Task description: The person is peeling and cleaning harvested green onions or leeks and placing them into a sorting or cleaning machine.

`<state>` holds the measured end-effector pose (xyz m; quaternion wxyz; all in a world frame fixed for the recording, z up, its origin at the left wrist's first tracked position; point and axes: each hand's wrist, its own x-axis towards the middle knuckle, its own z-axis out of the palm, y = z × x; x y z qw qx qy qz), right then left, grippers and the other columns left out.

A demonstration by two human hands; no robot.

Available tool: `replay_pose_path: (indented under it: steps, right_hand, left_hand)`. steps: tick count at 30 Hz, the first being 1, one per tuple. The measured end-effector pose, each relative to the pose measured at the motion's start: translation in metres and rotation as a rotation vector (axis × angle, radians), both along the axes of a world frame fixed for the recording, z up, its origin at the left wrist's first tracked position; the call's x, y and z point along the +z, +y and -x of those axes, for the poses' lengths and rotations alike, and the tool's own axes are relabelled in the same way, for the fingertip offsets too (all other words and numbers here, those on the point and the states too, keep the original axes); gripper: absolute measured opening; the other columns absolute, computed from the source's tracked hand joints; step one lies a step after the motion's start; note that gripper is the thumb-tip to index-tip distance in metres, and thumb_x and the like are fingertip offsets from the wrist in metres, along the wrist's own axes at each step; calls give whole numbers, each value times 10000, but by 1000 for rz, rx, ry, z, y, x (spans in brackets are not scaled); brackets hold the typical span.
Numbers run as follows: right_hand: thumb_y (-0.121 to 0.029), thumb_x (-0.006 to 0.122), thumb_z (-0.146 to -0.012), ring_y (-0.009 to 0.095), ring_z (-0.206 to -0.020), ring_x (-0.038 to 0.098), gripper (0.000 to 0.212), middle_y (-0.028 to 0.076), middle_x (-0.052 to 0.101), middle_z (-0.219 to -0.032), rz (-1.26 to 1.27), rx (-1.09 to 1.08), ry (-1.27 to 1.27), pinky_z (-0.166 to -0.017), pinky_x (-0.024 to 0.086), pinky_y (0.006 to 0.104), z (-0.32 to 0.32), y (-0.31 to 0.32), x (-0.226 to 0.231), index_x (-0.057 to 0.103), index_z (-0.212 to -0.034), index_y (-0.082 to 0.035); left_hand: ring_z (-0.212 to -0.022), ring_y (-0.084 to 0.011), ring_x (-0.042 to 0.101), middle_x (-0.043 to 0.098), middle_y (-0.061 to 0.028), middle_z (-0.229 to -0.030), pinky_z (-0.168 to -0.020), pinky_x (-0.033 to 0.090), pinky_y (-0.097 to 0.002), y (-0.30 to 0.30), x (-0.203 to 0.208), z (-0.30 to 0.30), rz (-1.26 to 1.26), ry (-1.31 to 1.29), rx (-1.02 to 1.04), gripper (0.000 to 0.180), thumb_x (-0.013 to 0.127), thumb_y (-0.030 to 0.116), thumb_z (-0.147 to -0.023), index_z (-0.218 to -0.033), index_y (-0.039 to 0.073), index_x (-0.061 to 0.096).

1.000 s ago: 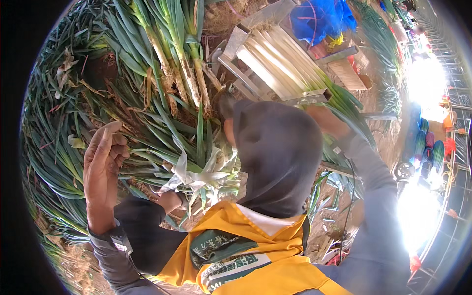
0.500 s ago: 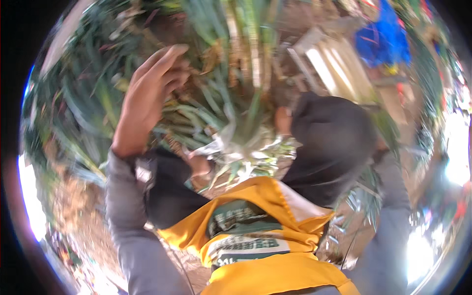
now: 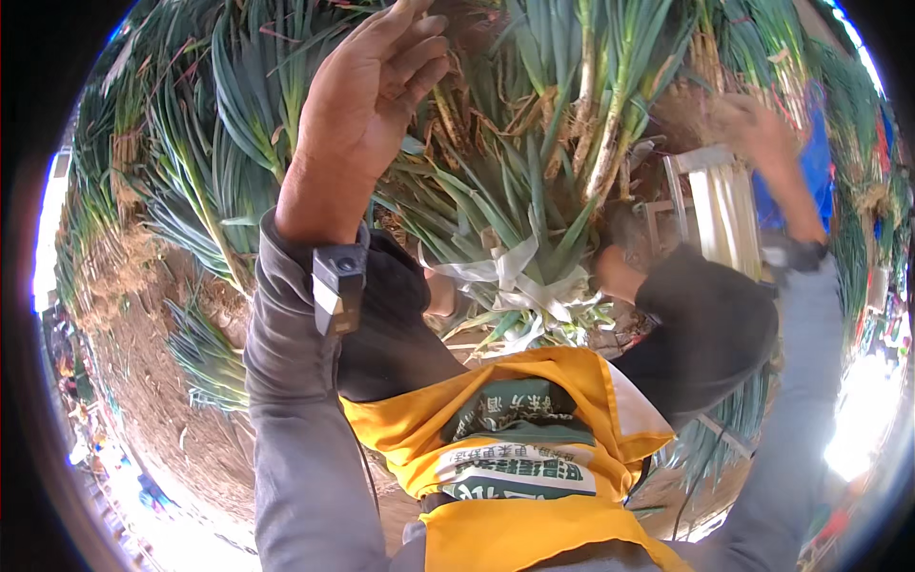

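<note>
Where the stack of white leek shafts (image 3: 720, 214) lies in the metal frame (image 3: 678, 195), the right hand (image 3: 760, 138) is now up beyond the frame's top edge, near its top right corner; one second ago it was at the frame's lower edge, by the green leaves. The view has swung too, so part of the shift is head movement. Judgement: the handling has passed from the leaf end of the stack to its upper end, with the stack itself left in place. Right fingers blurred; cannot tell whether they are wide, narrow or holding anything.

Left hand (image 3: 357, 133) raised, well left of the frame's left edge, over the leek heap (image 3: 467, 195) in the view; fingers loosely curled with space between them and the thumb, nothing seen in them. Contact with the leaves cannot be told.

Counts: frame, one; shafts in it, several, glare prevents an exact figure; hands, two; wrist devices, two, a boxy one (image 3: 338, 286) on the left and a blurred dark one (image 3: 796, 255) on the right; yellow apron (image 3: 534, 534), one; blue sheet (image 3: 817, 176) beyond the frame's right edge, one visible, partly hidden by the right forearm; heaped leeks, too many and too overlapped to count
</note>
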<state>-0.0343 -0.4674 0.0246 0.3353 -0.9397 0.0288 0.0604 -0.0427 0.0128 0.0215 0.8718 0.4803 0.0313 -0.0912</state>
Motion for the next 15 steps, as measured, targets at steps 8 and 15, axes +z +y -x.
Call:
replay_pose_path:
  steps: [8, 15]
  right_hand:
    - [-230, 636, -976, 200, -821, 718, 345, 158, 732, -988, -409, 55, 357, -690, 588, 316, -99, 248, -253, 664, -1164, 58]
    - [-344, 615, -936, 439, -1050, 642, 359, 240, 691, -1104, 127, 157, 273, -882, 506, 519, -78, 331, -405, 666, -1055, -9]
  left_hand:
    - [-845, -141, 597, 598, -54, -1073, -796, 524, -311, 26, 21, 20, 88, 53, 179, 410, 556, 193, -1046, -1412, 20, 491]
    - [-823, -119, 540, 535, -56, -1058, -794, 484, -339, 64, 15, 23, 4, 8, 189, 468, 362, 249, -1123, -1512, -5, 302]
